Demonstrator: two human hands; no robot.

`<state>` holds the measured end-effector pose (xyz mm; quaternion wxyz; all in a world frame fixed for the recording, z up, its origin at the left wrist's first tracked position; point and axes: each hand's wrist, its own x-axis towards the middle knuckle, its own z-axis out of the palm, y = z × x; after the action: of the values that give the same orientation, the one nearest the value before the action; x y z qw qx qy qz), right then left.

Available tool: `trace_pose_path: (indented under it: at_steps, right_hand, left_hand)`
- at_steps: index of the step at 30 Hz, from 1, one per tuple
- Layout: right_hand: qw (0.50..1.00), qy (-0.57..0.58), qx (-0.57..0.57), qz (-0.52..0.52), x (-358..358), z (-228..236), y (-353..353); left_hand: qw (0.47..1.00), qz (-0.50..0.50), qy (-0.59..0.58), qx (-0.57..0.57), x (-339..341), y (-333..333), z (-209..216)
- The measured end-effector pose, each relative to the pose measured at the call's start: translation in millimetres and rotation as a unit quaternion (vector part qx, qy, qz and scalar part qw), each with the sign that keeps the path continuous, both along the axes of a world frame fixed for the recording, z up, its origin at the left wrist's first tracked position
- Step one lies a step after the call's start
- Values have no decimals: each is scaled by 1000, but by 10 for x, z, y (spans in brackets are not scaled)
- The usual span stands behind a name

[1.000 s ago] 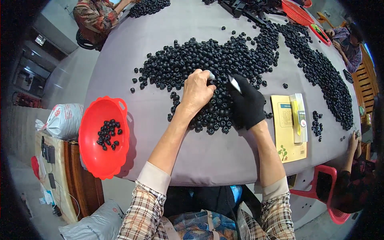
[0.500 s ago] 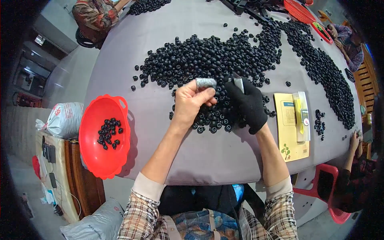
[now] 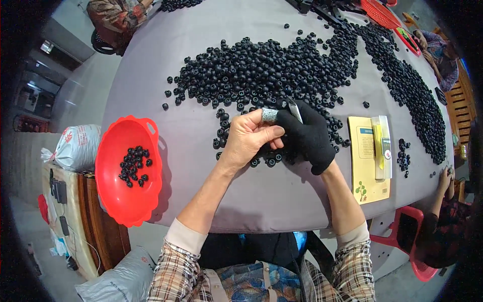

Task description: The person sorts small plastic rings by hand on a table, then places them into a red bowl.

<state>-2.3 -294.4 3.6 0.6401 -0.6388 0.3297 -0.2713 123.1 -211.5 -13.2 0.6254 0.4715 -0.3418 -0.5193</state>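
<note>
Over the near edge of a heap of small round black pieces with pale-ringed holes (image 3: 251, 75), my two hands meet. My left hand (image 3: 246, 138) is bare, with a grey wrap round its index finger (image 3: 269, 115). Its thumb and fingers are pinched together; whatever they hold is hidden against the other hand. A black glove covers my right hand (image 3: 309, 136), which is closed on a thin silvery blade (image 3: 295, 111) pointing away from me. Left of them stands a red scallop-edged bowl (image 3: 113, 196) with several black pieces inside.
A yellow booklet (image 3: 362, 166) lies right of my hands under a clear plastic case (image 3: 384, 151). More black pieces (image 3: 417, 105) spread along the table's right side. Other people sit at the far left and right. A red plastic stool (image 3: 415, 241) stands lower right.
My left hand has moved right and slightly nearer me, and now touches the gloved right hand. The blade is tilted differently. The whole view has shifted a little.
</note>
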Motion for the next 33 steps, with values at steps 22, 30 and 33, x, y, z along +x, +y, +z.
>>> trace_pose_path:
  at_steps: [22, 30, 33]
  right_hand:
    - [987, 1, -158, 16, 7, -97, 121]
    - [981, 4, -193, 14, -1, -115, 110]
    - [980, 11, -197, 14, 0, -123, 107]
  left_hand:
    - [990, 42, 120, -65, 151, -47, -179]
    - [992, 46, 102, -57, 143, -47, -169]
    - [992, 41, 103, -60, 147, -49, -174]
